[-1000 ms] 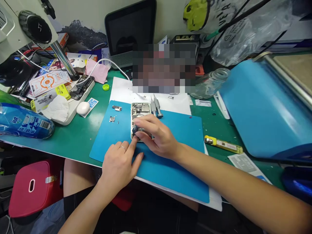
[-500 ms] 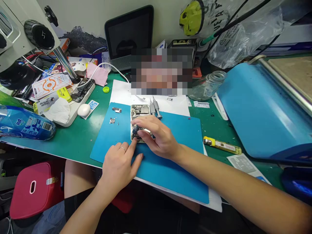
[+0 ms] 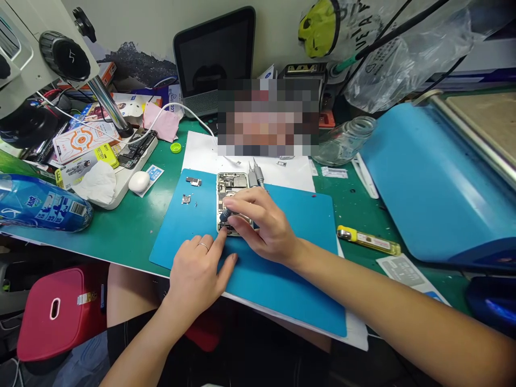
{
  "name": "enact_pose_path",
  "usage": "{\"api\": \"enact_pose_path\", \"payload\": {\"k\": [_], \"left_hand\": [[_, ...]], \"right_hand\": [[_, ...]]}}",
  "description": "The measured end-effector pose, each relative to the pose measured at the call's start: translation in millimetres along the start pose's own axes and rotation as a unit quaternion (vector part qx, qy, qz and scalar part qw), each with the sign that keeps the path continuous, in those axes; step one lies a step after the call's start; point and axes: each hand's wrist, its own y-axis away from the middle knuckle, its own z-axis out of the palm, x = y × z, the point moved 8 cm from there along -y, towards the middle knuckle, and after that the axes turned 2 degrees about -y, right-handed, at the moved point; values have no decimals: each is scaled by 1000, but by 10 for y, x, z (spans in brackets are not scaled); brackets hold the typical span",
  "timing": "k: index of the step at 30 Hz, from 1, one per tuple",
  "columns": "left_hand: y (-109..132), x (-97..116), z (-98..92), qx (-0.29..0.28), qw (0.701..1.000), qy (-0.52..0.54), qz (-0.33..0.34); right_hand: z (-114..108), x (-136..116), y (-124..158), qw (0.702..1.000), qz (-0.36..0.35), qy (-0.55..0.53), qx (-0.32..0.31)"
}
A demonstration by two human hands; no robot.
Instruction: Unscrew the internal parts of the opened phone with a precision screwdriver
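Your right hand (image 3: 268,227) has its fingers clamped on a small screwdriver (image 3: 224,215) over the opened phone (image 3: 237,182), which lies on the blue mat (image 3: 290,290). Your left hand (image 3: 197,264) touches the phone's lower edge with its index finger, thumb apart.

Pretty bright, even light on the green desk (image 3: 124,231), near-black below it at 6 o'clock. Sheen on the curled blue mat (image 3: 427,199) at 3, glint off the chrome post (image 3: 108,103) at 10. Mosaic block (image 3: 268,117) at 12, corners stretched, opened smartphone (image 3: 234,184) toward 8 too tiny for detail.
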Motion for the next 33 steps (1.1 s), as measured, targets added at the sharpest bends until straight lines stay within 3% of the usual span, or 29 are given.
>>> {"api": "enact_pose_path", "payload": {"k": [20,27,33], "left_hand": [[-3,-11,0,0,1000,4,-2],[-1,-8,7,-2,1000,8,-5],[-5,-7,1,2,1000,4,-2]], "right_hand": [[-22,-25,-3,998,-16,-58,-1],[-43,-11,-16,1000,-17,-14,15],[-21,-17,-2,998,-19,-61,3]]}}
